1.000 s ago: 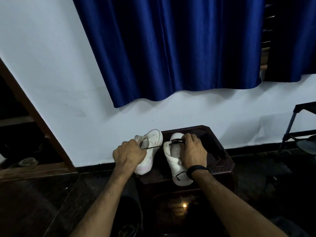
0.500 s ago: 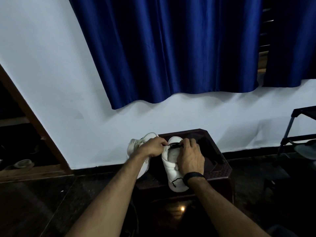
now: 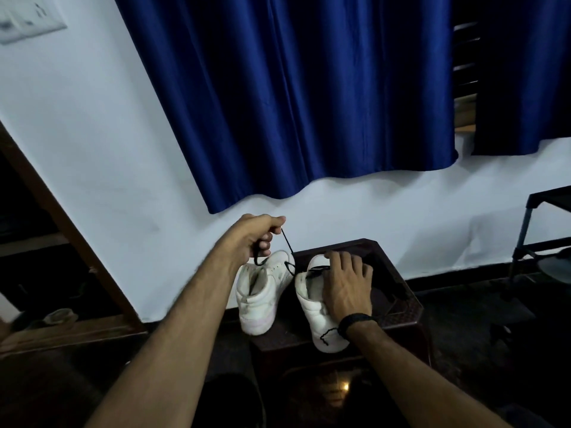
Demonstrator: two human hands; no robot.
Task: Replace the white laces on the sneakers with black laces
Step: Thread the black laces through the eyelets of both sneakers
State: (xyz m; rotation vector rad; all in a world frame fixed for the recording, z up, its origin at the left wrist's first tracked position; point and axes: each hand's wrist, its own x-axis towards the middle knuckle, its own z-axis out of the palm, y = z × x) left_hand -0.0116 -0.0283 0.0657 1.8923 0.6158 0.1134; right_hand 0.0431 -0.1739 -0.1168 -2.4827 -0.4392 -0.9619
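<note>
A thin black lace [image 3: 287, 247] runs up from the front of the right white sneaker [image 3: 312, 304] to the left hand [image 3: 253, 239]. The left hand is lifted above the shoes. Its fingers are curled, and the thumb and first finger pinch the lace near its end. A loop of lace hangs under the hand. Another bit of the black lace lies near the heel of the right sneaker.

The right hand [image 3: 346, 285] lies on top of the right sneaker and holds it down. Its fingers bend over the front part of the shoe. A dark band sits on that wrist.

The left white sneaker [image 3: 259, 291] stands just beside the right one. Both shoes stand on a dark brown stool [image 3: 398, 291], toes pointing to the wall.

Behind the stool is a white wall [image 3: 92, 149]. A blue curtain [image 3: 293, 103] hangs above. A dark metal rack [image 3: 537, 230] stands far to the right.
</note>
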